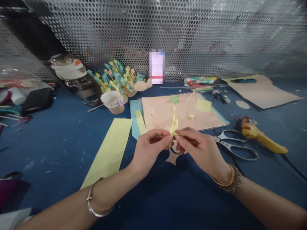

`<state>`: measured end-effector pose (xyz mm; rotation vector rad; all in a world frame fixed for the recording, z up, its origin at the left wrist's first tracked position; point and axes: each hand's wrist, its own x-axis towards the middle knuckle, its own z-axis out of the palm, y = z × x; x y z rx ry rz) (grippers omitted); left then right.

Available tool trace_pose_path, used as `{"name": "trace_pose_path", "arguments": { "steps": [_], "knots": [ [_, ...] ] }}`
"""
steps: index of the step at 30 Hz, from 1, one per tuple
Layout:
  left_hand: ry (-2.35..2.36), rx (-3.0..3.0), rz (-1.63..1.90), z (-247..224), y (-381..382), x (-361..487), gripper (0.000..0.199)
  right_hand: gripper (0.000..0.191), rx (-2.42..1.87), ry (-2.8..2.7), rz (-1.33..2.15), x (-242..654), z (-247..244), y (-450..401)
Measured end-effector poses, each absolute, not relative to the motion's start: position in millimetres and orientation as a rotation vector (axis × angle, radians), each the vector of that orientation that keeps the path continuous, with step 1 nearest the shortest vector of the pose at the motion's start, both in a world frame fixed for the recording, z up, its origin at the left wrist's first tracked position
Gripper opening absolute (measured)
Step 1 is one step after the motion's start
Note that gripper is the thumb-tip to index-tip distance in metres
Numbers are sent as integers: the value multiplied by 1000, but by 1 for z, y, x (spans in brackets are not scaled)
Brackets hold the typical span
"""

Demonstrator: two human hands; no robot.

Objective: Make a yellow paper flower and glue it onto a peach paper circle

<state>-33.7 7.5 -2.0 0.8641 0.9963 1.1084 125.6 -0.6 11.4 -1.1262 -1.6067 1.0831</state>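
The right hand (202,150) has steel scissors (236,143) and a yellow glue gun (261,135) just beside it; the left hand (150,150) can pass over the flat yellow paper strip (107,153) (low, no real barrier) across the blue counter (48,143); a paper cup (112,102) stands farther ahead.

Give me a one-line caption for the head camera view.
Left hand and right hand pinch a yellow paper strip beside steel scissors.

Pale yellow paper strip (174,125), peach card (165,110), white-flecked dark blue tabletop (52,143), silver metal screen (192,35) patterned with round holes.
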Motion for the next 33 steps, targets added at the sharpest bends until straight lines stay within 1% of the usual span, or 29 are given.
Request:
{"name": "trace_pose_path", "arguments": {
  "steps": [15, 24, 33],
  "knots": [
    [1012, 892, 1124, -3, 7, -33, 14, 14, -1120, -1609, 1120, 125, 10, -1],
    [1016, 913, 1172, -3, 7, -33, 12, 18, -1144, -1615, 1101, 125, 13, -2],
    [1021, 902, 1179, -3, 7, -33, 10, 16, -1185, -1612, 1053, 125, 17, -4]
  ]
}}
